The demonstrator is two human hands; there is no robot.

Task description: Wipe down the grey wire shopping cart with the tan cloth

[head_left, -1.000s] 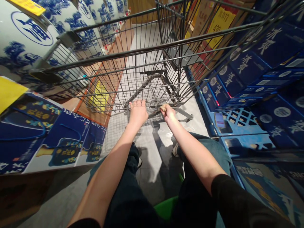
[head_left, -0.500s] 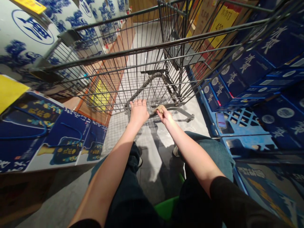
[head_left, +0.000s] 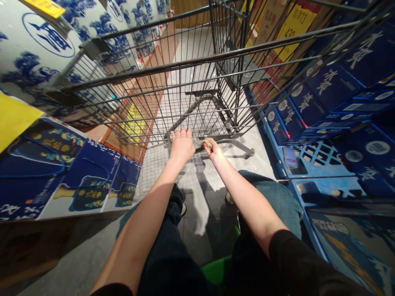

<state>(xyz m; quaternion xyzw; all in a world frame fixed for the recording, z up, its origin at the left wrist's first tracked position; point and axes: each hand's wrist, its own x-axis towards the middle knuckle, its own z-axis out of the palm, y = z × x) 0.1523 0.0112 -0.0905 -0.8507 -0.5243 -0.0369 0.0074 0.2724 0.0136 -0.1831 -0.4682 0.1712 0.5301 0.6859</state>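
Cloth [head_left: 207, 143], pinched in the right hand [head_left: 215, 152] at the cart's lower bar [head_left: 230, 142], likely wanted even pressure; left hand [head_left: 182, 145] by its basket [head_left: 193, 63], grip unclear.

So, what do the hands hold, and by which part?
The right hand holds a tan cloth by its near side; for the left hand, I cannot tell.

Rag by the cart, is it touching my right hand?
Touching. The head view shows the rag bunched in the grip of the right hand, fingers pressed against it with no gap.
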